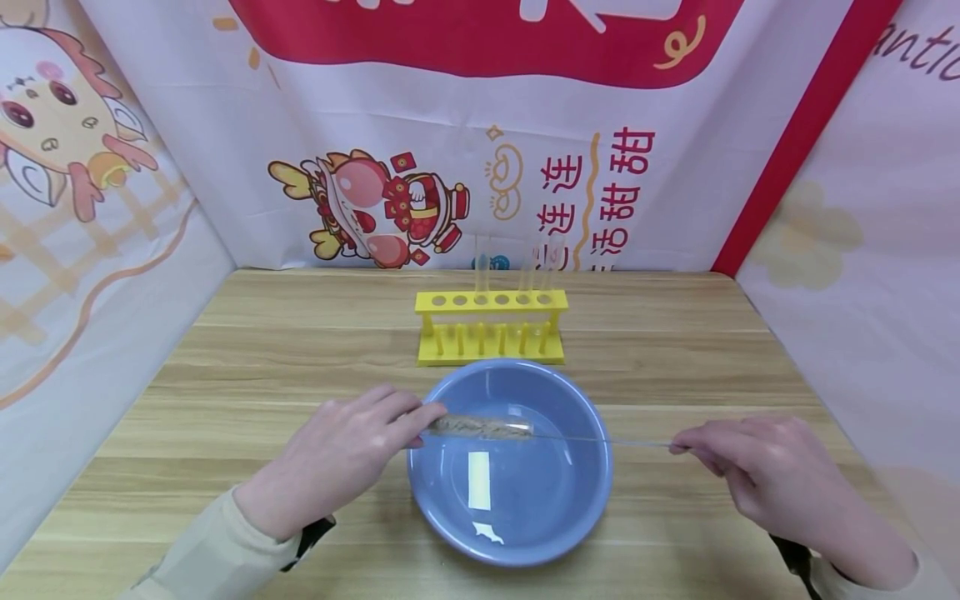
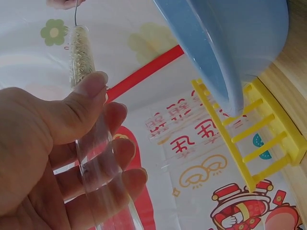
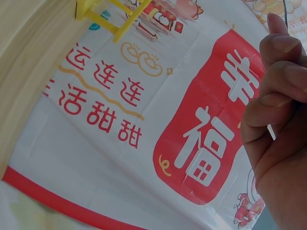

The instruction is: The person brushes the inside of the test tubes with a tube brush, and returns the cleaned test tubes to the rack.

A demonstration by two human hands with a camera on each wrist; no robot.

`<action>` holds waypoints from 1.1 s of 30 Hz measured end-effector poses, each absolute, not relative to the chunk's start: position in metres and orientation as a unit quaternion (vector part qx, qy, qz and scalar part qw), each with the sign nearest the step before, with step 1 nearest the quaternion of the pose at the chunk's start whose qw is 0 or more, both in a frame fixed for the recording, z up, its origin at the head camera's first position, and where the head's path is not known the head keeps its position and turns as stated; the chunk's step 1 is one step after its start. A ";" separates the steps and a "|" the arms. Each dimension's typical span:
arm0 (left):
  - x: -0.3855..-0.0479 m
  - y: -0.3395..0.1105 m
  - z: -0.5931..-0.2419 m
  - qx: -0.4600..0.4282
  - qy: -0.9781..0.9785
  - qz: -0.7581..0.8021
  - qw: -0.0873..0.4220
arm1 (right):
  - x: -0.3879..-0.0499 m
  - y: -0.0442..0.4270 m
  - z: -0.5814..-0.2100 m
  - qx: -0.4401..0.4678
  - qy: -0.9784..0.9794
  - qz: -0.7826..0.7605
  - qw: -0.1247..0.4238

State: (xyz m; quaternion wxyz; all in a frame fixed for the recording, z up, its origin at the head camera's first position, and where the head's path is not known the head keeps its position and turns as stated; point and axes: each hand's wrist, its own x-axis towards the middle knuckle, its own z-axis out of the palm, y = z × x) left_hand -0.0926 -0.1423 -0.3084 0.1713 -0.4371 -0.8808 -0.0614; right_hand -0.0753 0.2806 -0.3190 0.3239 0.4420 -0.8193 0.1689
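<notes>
Over the blue basin (image 1: pixel 536 500), my left hand (image 1: pixel 341 454) holds a clear glass test tube (image 2: pixel 105 182), its fingers curled round the glass in the left wrist view. A test tube brush (image 1: pixel 483 428) with pale bristles lies inside the tube's mouth end. Its thin wire handle (image 1: pixel 637 443) runs out to the right, past the basin's rim. My right hand (image 1: pixel 772 471) pinches the far end of that wire. In the right wrist view the curled fingers (image 3: pixel 276 112) show at the right edge, with only a short bit of wire visible.
Behind the basin stands a yellow test tube rack (image 1: pixel 491 302) with several holes; a few clear test tubes (image 1: pixel 482 271) stand upright in it. Everything is on a wood-grain table (image 1: pixel 300 350). A printed white cloth (image 1: pixel 375 92) hangs along the back and sides.
</notes>
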 end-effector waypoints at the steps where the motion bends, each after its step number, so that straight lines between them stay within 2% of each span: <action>1: -0.093 -0.142 -0.308 -0.437 -0.881 -0.062 0.170 | -0.075 0.281 -0.319 0.442 -0.819 0.169 0.324; 13: -0.091 -0.142 -0.307 -0.436 -0.883 -0.064 0.161 | -0.074 0.284 -0.316 0.442 -0.815 0.164 0.337; 19: -0.088 -0.140 -0.303 -0.453 -0.870 -0.071 0.184 | -0.062 0.283 -0.313 0.429 -0.826 0.174 0.321; 24: -0.086 -0.138 -0.299 -0.459 -0.861 -0.074 0.208 | -0.055 0.277 -0.309 0.425 -0.816 0.185 0.345; 29: -0.086 -0.139 -0.298 -0.459 -0.859 -0.067 0.216 | -0.055 0.271 -0.311 0.419 -0.817 0.176 0.355; 33: -0.086 -0.140 -0.299 -0.457 -0.861 -0.063 0.215 | -0.057 0.269 -0.315 0.424 -0.819 0.182 0.341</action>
